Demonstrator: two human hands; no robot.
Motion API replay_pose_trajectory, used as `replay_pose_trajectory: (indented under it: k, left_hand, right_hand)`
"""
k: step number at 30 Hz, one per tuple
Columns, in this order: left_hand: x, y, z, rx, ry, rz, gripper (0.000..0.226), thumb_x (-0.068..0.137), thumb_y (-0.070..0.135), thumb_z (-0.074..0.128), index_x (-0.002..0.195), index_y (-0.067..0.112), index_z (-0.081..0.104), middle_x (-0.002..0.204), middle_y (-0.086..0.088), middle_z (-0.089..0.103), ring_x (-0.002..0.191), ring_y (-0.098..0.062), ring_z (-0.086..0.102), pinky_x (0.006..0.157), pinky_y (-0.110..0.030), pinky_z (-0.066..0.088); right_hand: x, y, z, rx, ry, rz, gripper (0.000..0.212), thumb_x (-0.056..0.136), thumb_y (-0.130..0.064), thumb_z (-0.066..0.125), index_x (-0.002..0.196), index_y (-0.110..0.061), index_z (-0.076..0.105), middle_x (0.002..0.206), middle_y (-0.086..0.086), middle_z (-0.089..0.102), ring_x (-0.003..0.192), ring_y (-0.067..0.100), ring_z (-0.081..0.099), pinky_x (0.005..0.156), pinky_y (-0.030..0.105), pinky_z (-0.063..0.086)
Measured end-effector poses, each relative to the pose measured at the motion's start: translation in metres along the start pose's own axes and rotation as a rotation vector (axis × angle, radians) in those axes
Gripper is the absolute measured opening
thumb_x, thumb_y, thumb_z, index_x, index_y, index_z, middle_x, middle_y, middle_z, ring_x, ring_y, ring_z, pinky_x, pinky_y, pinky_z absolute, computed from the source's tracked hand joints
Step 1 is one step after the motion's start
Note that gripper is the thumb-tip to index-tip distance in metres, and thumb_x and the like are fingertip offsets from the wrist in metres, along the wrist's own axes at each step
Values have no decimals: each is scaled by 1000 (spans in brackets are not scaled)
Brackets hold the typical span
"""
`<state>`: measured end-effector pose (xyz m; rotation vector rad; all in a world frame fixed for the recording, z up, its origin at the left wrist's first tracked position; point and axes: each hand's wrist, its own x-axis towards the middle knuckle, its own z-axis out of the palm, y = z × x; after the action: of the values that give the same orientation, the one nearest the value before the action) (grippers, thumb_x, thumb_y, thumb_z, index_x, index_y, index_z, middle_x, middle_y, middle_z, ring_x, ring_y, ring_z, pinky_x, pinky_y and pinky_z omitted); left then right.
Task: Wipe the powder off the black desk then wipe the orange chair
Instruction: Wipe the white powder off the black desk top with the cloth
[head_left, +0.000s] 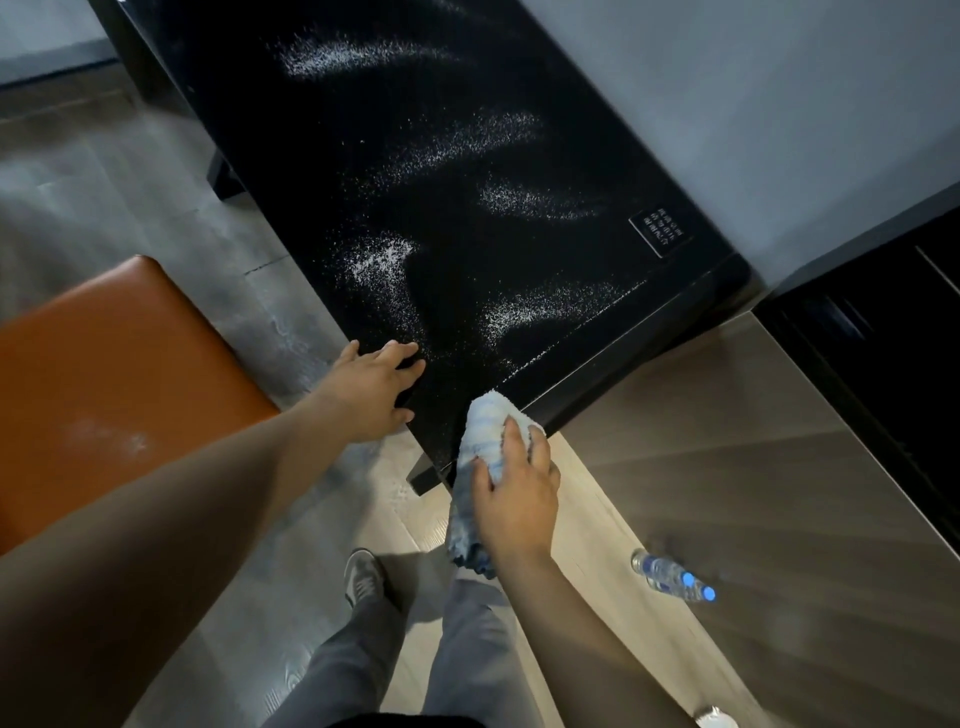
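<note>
Black worktop (467, 171): white powder (384, 257) is scattered over it in several streaks and patches. A small dark printed plaque (661, 232) is laid flat near its right edge. A blue-and-white cloth (488, 431) is held against the near corner. Wood-look floor (727, 415): an orange chair (119, 374) is stood beside the worktop; two blue-capped plastic bottles (672, 576) are noted, blurred.

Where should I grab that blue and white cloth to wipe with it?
Probably its bunched middle, from above with the palm down, as the right hand grips it now. The thick white end of the cloth lies on the near corner of the black desk and the tail hangs loose, so that grip presses the wad flat.
</note>
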<state>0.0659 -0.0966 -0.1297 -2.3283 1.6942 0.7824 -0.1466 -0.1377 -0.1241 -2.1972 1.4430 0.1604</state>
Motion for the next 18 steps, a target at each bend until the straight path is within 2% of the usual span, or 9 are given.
replay_pose_trajectory:
  k: [8,12,15,18]
  left_hand:
    - [2,-3,2,20,-3,-1,72,94,46,50,153,26,15,160,3,4,142,-21,26,118,-51,12]
    - [3,-1,-1,29,-27,-9,71,94,46,49,153,26,15,160,3,5,142,-21,26,118,-51,12]
    - [3,-1,-3,23,-41,-18,71,95,44,50,153,26,15,160,3,5,142,-21,25,118,-51,11]
    - [3,1,-6,21,-60,-28,70,95,44,49,153,26,16,160,4,5,142,-21,25,118,-52,11]
  right_hand:
    - [-27,-5,9,79,-52,-20,57,96,-44,46,149,-31,28,157,-5,19,137,22,30,112,35,31]
    - [-35,-1,8,145,-90,-82,52,94,-38,51,144,-30,41,152,-6,31,132,18,39,111,34,34]
    - [-38,6,-1,197,-150,-141,47,91,-34,56,137,-29,52,142,-9,45,123,11,45,107,25,36]
    - [-39,14,-15,274,-136,-144,49,83,-44,50,130,-32,58,131,-12,54,115,6,50,103,28,42]
